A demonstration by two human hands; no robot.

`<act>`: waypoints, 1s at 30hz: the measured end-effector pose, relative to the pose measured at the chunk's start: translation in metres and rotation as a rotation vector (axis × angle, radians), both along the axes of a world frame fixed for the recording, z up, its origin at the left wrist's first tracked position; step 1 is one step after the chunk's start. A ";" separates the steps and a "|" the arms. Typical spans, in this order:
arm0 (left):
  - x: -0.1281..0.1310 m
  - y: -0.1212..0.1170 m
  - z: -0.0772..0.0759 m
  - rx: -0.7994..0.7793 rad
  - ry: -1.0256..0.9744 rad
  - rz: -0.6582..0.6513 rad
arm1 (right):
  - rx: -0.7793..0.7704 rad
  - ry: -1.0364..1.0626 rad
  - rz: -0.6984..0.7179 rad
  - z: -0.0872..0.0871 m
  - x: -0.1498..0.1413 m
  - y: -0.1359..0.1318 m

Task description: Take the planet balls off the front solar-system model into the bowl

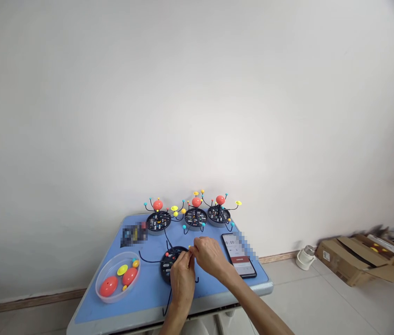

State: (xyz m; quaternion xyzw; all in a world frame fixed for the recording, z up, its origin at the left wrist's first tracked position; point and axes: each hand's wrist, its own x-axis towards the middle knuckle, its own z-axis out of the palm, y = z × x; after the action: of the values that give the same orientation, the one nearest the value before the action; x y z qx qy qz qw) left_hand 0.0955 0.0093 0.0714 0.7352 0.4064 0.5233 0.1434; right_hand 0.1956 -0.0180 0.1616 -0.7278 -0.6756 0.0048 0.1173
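Observation:
A solar system model (166, 270) with a round black base and curved black arms lies near the front of the blue table. My left hand (183, 273) is closed over the base's right side, fingers pinched on a part I cannot make out. My right hand (208, 253) meets it from the right, its fingertips closed on a small yellow piece that barely shows. A small red ball sits on one of the base's short arms. The clear plastic bowl (99, 267) to the left holds red balls (109, 285), a yellow disc (122, 270) and smaller balls.
Three assembled models stand along the back: left (158, 221), middle (196, 217) and right (219, 215). A phone (239, 258) with a timer lies at the right. Blurred dark packaging (133, 234) is at the left. A white jug (305, 259) and cardboard boxes (350, 260) stand on the floor.

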 end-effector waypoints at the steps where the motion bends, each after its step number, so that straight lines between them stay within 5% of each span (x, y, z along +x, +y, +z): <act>1: 0.000 -0.001 0.000 -0.009 -0.009 -0.015 | -0.008 -0.023 0.026 0.000 0.000 0.000; 7: -0.001 -0.005 0.001 -0.071 -0.050 -0.071 | -0.058 -0.092 0.152 0.006 -0.001 -0.003; 12: -0.001 -0.003 0.001 -0.070 -0.065 -0.060 | -0.051 -0.086 0.009 0.008 -0.002 -0.004; 22: -0.003 -0.006 0.001 -0.101 -0.021 -0.112 | -0.056 -0.103 0.106 -0.001 -0.001 -0.003; 30: -0.006 -0.001 -0.001 -0.047 -0.017 -0.070 | -0.040 -0.110 0.017 0.002 -0.001 -0.004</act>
State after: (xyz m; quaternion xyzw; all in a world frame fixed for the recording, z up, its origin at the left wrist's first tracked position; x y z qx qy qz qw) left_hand 0.0897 0.0087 0.0704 0.7409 0.3912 0.5145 0.1823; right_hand 0.1944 -0.0219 0.1639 -0.7234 -0.6870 -0.0209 0.0654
